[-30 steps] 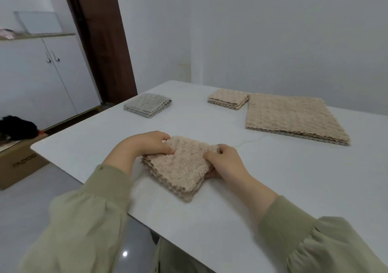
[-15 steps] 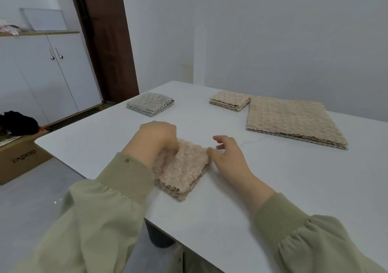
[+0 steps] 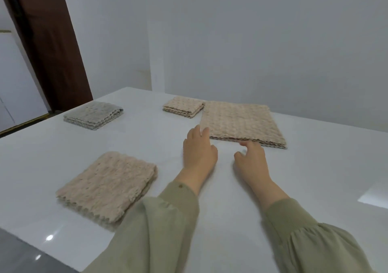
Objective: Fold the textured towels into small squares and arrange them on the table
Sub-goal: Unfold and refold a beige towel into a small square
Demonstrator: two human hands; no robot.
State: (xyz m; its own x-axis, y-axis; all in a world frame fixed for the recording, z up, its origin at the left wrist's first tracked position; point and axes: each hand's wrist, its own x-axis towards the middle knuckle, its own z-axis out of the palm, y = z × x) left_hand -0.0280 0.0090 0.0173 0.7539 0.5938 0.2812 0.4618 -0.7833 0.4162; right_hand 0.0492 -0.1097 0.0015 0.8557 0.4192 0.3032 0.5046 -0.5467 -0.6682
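One camera, worn on the head (a wide-angle one), looks forward and down across the smooth white rectangular table (image 3: 130, 155). It sits close: the left hand (image 3: 199, 151) and right hand (image 3: 252, 164) lie near mid-frame, and the olive fabric sleeves (image 3: 168, 230) enter from the bottom edge. Beyond the hands, the plain pale grey wall (image 3: 231, 42) fills the upper half.

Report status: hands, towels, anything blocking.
Left hand, right hand open, touching near edge of unfolded towel stack. Folded: gray towel, far beige towel, near beige towel. Nothing blocking.

Door: dark brown wooden door (image 3: 48, 42), far beyond and left of the left hand (image 3: 199, 155).
Cabinet: white flat-fronted cabinet (image 3: 14, 79), further left.
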